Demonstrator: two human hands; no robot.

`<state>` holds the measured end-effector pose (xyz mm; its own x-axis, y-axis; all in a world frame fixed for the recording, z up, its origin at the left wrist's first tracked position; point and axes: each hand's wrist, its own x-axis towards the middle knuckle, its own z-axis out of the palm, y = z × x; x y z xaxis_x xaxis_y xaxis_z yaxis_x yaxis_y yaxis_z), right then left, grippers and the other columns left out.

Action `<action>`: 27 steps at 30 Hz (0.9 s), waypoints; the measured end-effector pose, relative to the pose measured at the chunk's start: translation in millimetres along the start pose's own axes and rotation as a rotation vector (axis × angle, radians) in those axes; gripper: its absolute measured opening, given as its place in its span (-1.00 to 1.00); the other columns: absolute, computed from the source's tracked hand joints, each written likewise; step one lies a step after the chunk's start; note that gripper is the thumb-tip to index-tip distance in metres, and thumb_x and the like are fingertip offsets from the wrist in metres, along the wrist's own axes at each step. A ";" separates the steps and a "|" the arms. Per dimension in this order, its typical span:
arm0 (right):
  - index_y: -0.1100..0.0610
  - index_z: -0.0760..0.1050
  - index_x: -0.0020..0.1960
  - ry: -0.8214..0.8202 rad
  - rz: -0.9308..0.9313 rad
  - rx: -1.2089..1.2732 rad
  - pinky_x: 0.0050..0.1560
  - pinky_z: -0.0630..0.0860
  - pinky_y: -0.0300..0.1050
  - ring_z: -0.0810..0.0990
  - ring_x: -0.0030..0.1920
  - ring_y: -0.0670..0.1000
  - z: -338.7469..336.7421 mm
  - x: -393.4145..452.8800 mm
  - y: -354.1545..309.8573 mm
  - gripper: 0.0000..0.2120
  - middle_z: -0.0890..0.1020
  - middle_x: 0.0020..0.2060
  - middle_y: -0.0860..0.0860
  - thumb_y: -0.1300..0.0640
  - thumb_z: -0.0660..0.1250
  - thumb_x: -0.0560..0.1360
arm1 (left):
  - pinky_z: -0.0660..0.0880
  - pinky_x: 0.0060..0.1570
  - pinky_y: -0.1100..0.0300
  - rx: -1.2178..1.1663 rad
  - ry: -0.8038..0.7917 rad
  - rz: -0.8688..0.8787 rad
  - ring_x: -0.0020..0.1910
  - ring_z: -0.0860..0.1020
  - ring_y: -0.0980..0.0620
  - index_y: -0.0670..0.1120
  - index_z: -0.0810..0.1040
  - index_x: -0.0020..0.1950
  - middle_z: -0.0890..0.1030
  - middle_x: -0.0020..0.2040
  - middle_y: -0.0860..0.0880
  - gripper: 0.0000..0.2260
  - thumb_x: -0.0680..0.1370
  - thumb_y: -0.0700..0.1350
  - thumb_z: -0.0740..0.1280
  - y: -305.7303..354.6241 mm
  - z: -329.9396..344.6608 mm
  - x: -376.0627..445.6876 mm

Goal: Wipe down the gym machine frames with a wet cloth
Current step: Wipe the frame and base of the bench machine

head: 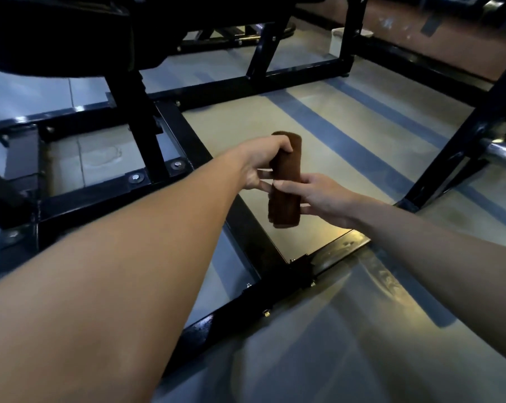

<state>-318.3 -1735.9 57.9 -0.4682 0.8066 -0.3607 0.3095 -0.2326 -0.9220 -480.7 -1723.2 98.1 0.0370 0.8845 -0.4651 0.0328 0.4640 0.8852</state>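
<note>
Both hands grasp the folded brown cloth (285, 181), left hand (260, 161) up top, right hand (318, 199) lower; best refold tight before pressing onto black frame (187, 135).

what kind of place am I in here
Most likely a gym. A black steel machine frame is bolted together on the floor, a dark padded seat sits above it, and a chrome bar shows at the right. Both hands hold a folded brown cloth over the frame.
</note>
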 end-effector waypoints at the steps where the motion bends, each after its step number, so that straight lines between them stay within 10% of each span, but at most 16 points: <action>1: 0.12 0.55 0.29 0.028 0.005 -0.031 0.21 0.60 0.01 0.68 0.21 0.07 -4.2 -0.8 3.3 -0.68 0.74 0.12 0.06 0.02 0.43 0.60 | 0.64 -0.03 -0.05 0.002 0.006 -0.003 0.05 0.61 -0.09 -0.08 0.50 0.19 0.60 0.07 -0.11 -0.79 0.58 -0.08 0.29 -2.5 7.1 -1.9; 6: 0.08 0.53 0.22 -0.022 0.133 -0.360 0.03 0.69 0.06 0.73 -0.05 0.16 -35.0 -24.7 17.1 -0.76 0.70 -0.01 0.18 0.12 0.43 0.57 | 0.58 0.23 -0.08 0.222 -0.069 -0.017 -0.01 0.60 -0.05 -0.07 0.49 0.03 0.57 0.06 -0.09 -0.92 0.60 -0.19 0.21 -22.0 35.5 -7.3; 11: 0.07 0.66 0.06 0.118 0.123 -0.406 -0.16 0.63 -0.13 0.74 -0.15 0.07 -52.2 -78.6 45.8 -0.82 0.75 -0.09 0.11 0.02 0.46 0.50 | 0.64 0.15 -0.05 0.281 -0.304 -0.106 0.16 0.67 -0.16 -0.26 0.50 0.29 0.63 0.19 -0.24 -0.70 0.56 -0.32 0.25 -47.9 51.0 -9.8; 15: 0.10 0.61 0.24 -0.066 0.233 -0.055 -0.09 0.63 -0.06 0.71 -0.08 0.05 -29.0 -98.0 96.9 -0.74 0.73 0.12 0.15 0.13 0.44 0.56 | 0.60 0.23 -0.04 0.370 -0.508 -0.130 0.21 0.64 -0.17 -0.13 0.51 0.22 0.60 0.25 -0.23 -0.68 0.53 -0.43 0.30 -91.2 51.4 -11.7; 20: 0.13 0.43 0.42 -0.320 0.426 0.080 0.12 0.62 0.02 0.70 0.09 0.14 12.8 -118.6 138.3 -0.56 0.71 0.13 0.24 -0.04 0.35 0.62 | 0.47 -0.17 0.16 0.909 -0.651 -0.054 -0.10 0.50 0.04 0.07 0.41 0.07 0.53 -0.01 -0.03 -0.60 0.46 -0.36 0.45 -151.8 40.2 -16.9; 24: 0.12 0.42 0.32 -0.117 0.223 -0.195 0.03 0.64 0.07 0.73 -0.04 0.21 32.0 -110.9 166.9 -0.74 0.72 -0.07 0.18 0.08 0.33 0.68 | 0.43 -0.20 0.08 1.192 -0.512 0.334 -0.14 0.47 -0.02 0.05 0.31 0.01 0.50 -0.08 0.02 -0.64 0.43 -0.27 0.41 -175.1 43.7 -26.4; 27: -0.04 0.35 0.51 0.131 -0.009 -0.514 0.22 0.55 -0.03 0.64 0.21 0.11 27.3 -98.0 181.6 -0.50 0.65 0.19 0.03 0.00 0.40 0.62 | 0.52 -0.03 -0.08 1.244 -0.286 0.516 0.02 0.46 -0.04 0.10 0.27 0.11 0.48 0.04 0.05 -0.61 0.44 -0.15 0.41 -182.6 40.7 -27.7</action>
<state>-238.9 -1872.0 -78.0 -0.3757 0.8759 -0.3027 0.6873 0.0443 -0.7250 -447.0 -1834.4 -51.2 0.5153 0.8307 -0.2109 0.8110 -0.3931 0.4332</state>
